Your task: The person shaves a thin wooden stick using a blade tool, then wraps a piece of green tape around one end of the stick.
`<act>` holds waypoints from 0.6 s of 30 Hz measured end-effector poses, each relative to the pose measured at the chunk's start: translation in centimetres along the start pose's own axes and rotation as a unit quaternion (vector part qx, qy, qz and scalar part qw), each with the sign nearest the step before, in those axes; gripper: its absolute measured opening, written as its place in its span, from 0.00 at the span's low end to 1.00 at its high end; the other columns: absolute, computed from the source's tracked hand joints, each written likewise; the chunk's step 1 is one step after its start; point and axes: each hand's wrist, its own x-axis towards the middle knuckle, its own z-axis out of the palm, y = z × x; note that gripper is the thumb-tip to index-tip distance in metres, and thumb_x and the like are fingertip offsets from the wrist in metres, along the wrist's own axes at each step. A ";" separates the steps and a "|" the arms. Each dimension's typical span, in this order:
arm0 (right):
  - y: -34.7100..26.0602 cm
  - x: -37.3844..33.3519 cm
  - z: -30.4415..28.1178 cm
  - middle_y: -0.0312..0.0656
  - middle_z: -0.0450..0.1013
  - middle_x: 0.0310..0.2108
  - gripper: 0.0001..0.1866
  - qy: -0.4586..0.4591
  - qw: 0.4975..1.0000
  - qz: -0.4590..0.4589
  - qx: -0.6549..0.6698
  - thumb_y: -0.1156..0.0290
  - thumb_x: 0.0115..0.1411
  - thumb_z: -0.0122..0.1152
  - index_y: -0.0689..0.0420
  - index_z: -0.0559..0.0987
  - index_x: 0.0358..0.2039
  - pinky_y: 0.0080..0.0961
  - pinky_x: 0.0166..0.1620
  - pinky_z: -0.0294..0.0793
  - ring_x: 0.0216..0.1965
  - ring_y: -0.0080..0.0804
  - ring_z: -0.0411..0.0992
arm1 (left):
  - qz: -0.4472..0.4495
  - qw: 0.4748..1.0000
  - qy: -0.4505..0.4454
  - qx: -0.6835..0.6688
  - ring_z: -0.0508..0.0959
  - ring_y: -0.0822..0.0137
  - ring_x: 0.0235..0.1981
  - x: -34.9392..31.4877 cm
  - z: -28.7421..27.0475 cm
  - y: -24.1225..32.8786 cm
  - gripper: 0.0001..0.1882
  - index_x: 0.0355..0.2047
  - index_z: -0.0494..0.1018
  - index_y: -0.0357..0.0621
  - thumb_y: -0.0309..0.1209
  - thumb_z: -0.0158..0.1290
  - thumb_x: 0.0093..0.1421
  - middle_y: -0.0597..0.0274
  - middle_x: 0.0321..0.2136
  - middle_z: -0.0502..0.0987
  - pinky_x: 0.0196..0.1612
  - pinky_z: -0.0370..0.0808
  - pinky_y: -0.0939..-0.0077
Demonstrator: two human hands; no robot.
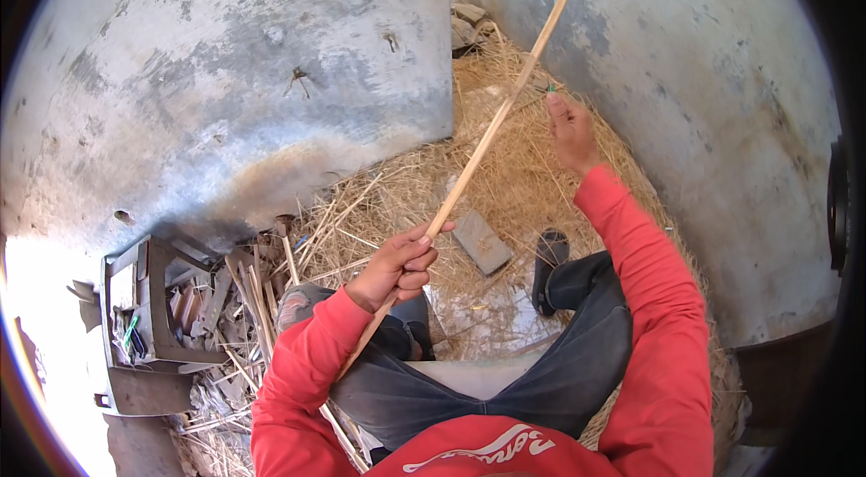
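A long, thin, pale wooden strip (494,127) slants across the view, its far end up by the right wall and its near end over my left thigh. My left hand (399,268) is closed round its lower part, fingers curled and thumb on top. Out to the right, my right hand (572,127) pinches a small tool with a green end (551,90); a thin dark part points from it toward the strip. Most of that tool is hidden by my fingers, so its kind is unclear. A small gap shows between this hand and the strip.
I sit between worn grey walls (361,53) over a floor strewn with straw and shavings (532,152). A flat grey block (482,242) lies before my feet. At left stand a wooden box frame (162,296) with odds and ends and a heap of wood strips (255,296).
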 end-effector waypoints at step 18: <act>23.7 -44.5 -8.7 0.60 0.78 0.39 0.21 -0.089 0.781 0.532 -0.315 0.61 0.47 0.72 0.60 0.81 0.38 0.45 0.49 0.75 0.44 0.57 0.77 | 0.089 0.968 0.208 0.105 0.53 0.84 0.13 4.6 -0.8 -0.2 0.22 0.66 0.61 0.46 0.30 0.40 0.73 0.75 0.20 0.55 0.11 0.50 0.89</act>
